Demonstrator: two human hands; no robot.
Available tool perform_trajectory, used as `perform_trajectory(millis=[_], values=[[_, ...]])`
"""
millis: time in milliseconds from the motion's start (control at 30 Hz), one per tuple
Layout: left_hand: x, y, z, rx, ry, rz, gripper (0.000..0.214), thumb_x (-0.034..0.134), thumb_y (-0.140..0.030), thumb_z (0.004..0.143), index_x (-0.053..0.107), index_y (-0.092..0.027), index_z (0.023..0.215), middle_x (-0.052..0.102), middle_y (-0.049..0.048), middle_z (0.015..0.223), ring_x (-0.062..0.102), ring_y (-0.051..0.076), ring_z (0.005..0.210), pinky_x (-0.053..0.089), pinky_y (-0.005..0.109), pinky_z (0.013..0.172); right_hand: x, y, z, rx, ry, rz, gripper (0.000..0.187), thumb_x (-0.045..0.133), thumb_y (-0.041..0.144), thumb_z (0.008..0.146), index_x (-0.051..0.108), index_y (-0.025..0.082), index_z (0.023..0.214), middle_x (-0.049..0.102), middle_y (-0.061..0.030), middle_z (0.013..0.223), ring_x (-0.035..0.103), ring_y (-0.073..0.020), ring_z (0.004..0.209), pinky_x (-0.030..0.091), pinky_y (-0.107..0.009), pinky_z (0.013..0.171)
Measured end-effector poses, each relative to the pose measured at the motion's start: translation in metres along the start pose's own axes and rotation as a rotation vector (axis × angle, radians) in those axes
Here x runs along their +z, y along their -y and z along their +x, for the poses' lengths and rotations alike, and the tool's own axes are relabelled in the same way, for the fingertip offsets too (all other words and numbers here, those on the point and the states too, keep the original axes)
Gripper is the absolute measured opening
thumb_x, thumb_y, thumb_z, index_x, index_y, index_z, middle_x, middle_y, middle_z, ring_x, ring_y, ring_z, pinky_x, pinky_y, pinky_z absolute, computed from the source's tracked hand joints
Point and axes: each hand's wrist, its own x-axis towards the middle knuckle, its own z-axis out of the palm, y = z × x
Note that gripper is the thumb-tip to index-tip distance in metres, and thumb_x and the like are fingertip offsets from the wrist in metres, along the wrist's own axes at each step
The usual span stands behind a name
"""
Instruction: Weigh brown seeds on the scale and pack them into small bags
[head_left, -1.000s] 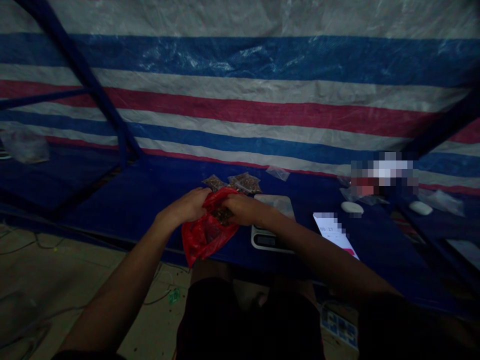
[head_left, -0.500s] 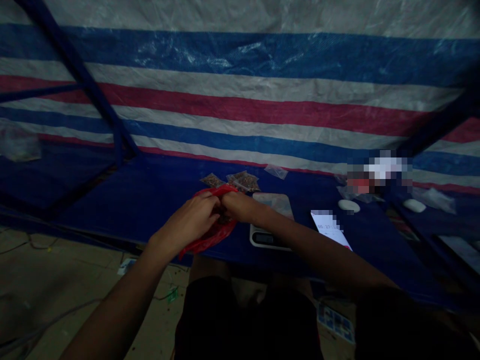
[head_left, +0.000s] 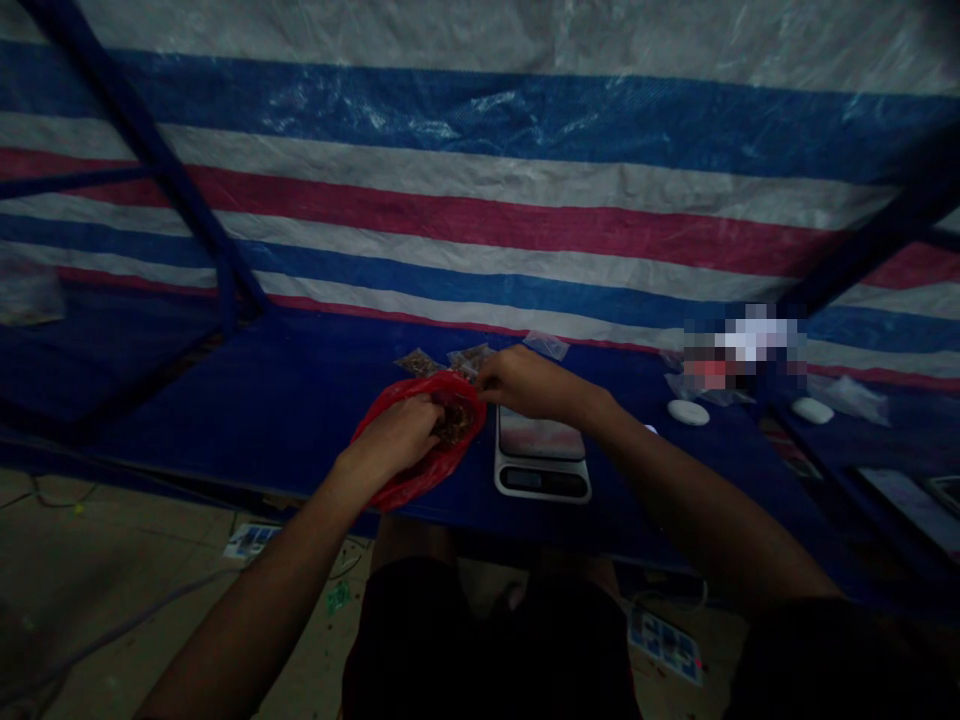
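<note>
No text, number or brand can be read. The scale (head_left: 541, 460), at 3 o'clock of the red bag (head_left: 417, 478), has a dark display strip with no legible digits. A blurred patch (head_left: 742, 345) at 2 o'clock hides any print there. The printed cards (head_left: 665, 645) on the floor at 5 o'clock are too small to make out.

Red plastic bag (head_left: 405, 482): thin, glossy, crumpled. It lies at the near edge of the blue-covered table (head_left: 300, 400), mouth open and facing up. The left hand (head_left: 397, 438) rests across the mouth.
Bag contents (head_left: 455, 422): brown dried bits, a small heap showing at the far rim.
Small clear packets (head_left: 420, 362): several, with brown filling, lying flat just behind the bag.
</note>
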Motion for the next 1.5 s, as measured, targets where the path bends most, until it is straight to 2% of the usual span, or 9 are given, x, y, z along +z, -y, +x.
perform_trajectory(millis=[133,233,433,633,833,1100,1267,1367,1500], values=[[-0.001,-0.006,0.003,-0.03,-0.033,0.145,0.015,0.065,-0.02,0.085,0.076,-0.02,0.094,0.076,0.0123,0.107,0.069,0.029,0.106,0.049,0.038,0.099,-0.04,-0.012,-0.038,0.108,0.063,-0.121,0.019,0.066,0.01,0.085,0.079,0.02,0.077,0.075,-0.0015,0.074,0.062,-0.0143,0.063,0.039,-0.028,0.065],[-0.002,-0.011,0.004,-0.038,-0.024,0.219,0.02,0.06,-0.015,0.087,0.077,-0.02,0.095,0.077,0.0102,0.105,0.07,0.026,0.104,0.049,0.034,0.098,-0.055,-0.017,-0.059,0.179,0.142,-0.168,0.02,0.062,0.01,0.085,0.08,0.018,0.081,0.078,-0.0031,0.082,0.066,-0.0142,0.069,0.043,-0.028,0.07],[0.0,-0.018,0.007,-0.024,-0.004,0.293,0.027,0.061,-0.011,0.085,0.076,-0.021,0.105,0.076,0.0103,0.114,0.07,0.024,0.107,0.05,0.031,0.096,-0.055,-0.014,-0.062,0.235,0.255,-0.257,0.02,0.062,0.007,0.086,0.08,0.015,0.083,0.079,-0.0053,0.085,0.069,-0.0154,0.075,0.043,-0.027,0.071],[-0.004,-0.022,0.01,-0.026,0.031,0.278,0.026,0.056,-0.008,0.086,0.077,-0.02,0.094,0.078,0.0095,0.103,0.072,0.023,0.095,0.051,0.032,0.085,-0.051,-0.01,-0.057,0.267,0.313,-0.315,0.017,0.065,0.005,0.085,0.079,0.013,0.081,0.079,-0.0083,0.083,0.069,-0.0171,0.074,0.041,-0.027,0.066],[-0.007,-0.012,0.012,-0.019,0.025,0.246,0.026,0.059,-0.012,0.085,0.079,-0.022,0.099,0.079,0.0066,0.104,0.072,0.023,0.096,0.05,0.032,0.082,-0.047,-0.018,-0.057,0.285,0.283,-0.301,0.012,0.074,0.01,0.084,0.08,0.013,0.093,0.08,-0.0109,0.096,0.071,-0.0207,0.085,0.044,-0.029,0.07],[-0.008,-0.008,0.018,0.027,0.037,0.249,0.026,0.06,-0.011,0.083,0.078,-0.022,0.097,0.079,0.0054,0.103,0.072,0.022,0.092,0.05,0.031,0.079,-0.045,-0.022,-0.058,0.275,0.243,-0.267,0.007,0.074,0.017,0.084,0.079,0.017,0.089,0.078,-0.0064,0.087,0.068,-0.017,0.075,0.04,-0.029,0.065],[-0.011,-0.007,0.022,0.039,0.087,0.237,0.027,0.061,-0.01,0.08,0.078,-0.021,0.099,0.079,0.0043,0.1,0.072,0.019,0.084,0.049,0.029,0.074,-0.045,-0.018,-0.061,0.317,0.196,-0.252,0.015,0.066,0.024,0.09,0.08,0.019,0.089,0.078,-0.0071,0.089,0.068,-0.0166,0.074,0.04,-0.029,0.065],[-0.015,-0.007,0.024,0.03,0.108,0.228,0.027,0.062,-0.011,0.08,0.078,-0.022,0.099,0.08,0.0028,0.098,0.072,0.018,0.081,0.049,0.027,0.072,-0.049,-0.02,-0.066,0.288,0.133,-0.243,0.023,0.06,0.029,0.094,0.081,0.019,0.091,0.079,-0.0068,0.089,0.068,-0.0162,0.074,0.04,-0.028,0.065],[-0.023,-0.01,0.026,0.011,0.134,0.113,0.027,0.06,-0.013,0.079,0.078,-0.022,0.098,0.08,0.001,0.097,0.073,0.017,0.084,0.051,0.024,0.074,-0.051,-0.031,-0.076,0.266,-0.015,-0.178,0.026,0.057,0.03,0.096,0.081,0.019,0.098,0.08,-0.0059,0.094,0.069,-0.0168,0.077,0.043,-0.027,0.068]])
